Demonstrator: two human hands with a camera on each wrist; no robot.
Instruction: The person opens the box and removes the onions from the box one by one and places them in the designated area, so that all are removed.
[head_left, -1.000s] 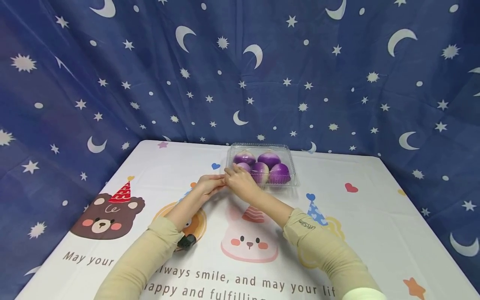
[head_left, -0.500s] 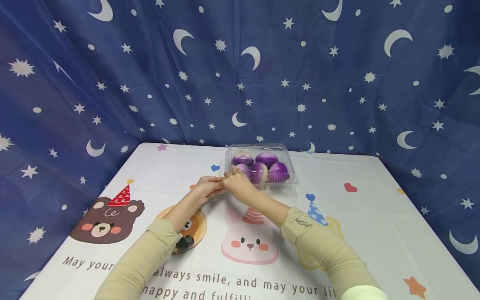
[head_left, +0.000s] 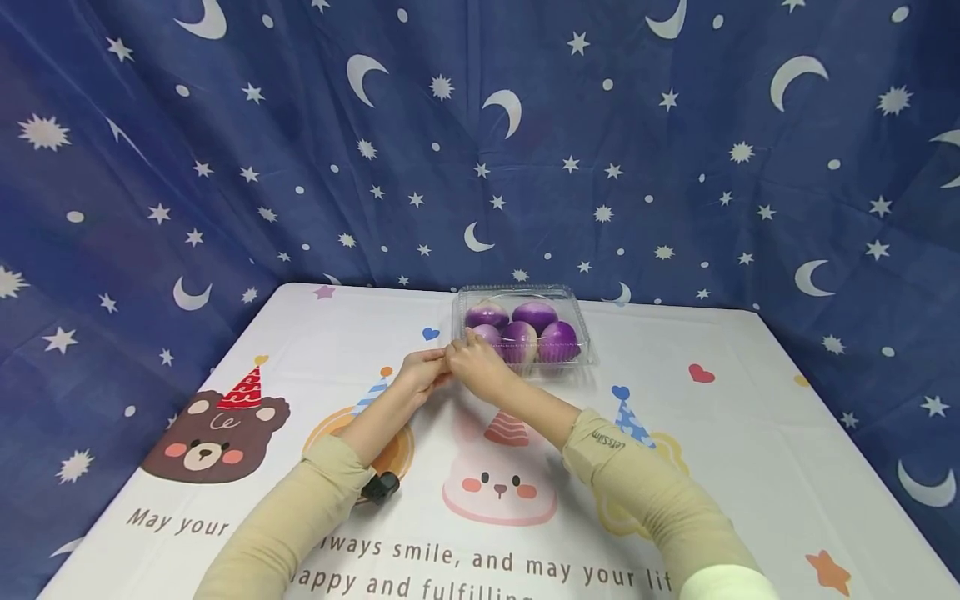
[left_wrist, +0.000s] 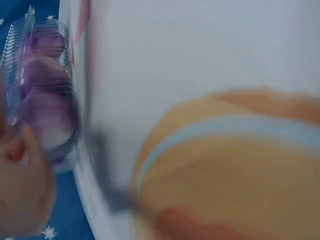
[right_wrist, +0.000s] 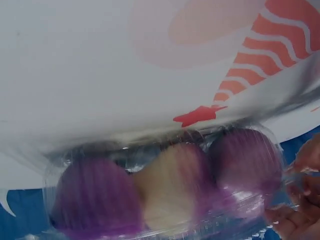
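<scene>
Clear container (head_left: 573,307) sits on the far side of the table (head_left: 750,433); left hand (head_left: 422,372) and right hand (head_left: 477,363), fingers curled, pinch its near left corner (contact partly hidden). Recommended: work the rim, sparing the walls.

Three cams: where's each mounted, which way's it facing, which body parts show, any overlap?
Head: on the head, facing forward and down at the tablecloth and clear box; left hand, right hand and sleeved forearms show.
Left wrist: on that wrist, facing the tablecloth, clear box upper left; part of a hand lower left.
Right wrist: on that wrist, facing the clear box; fingers at right edge.
Overlap: head and right wrist share the clear box and red-striped hat print.
</scene>
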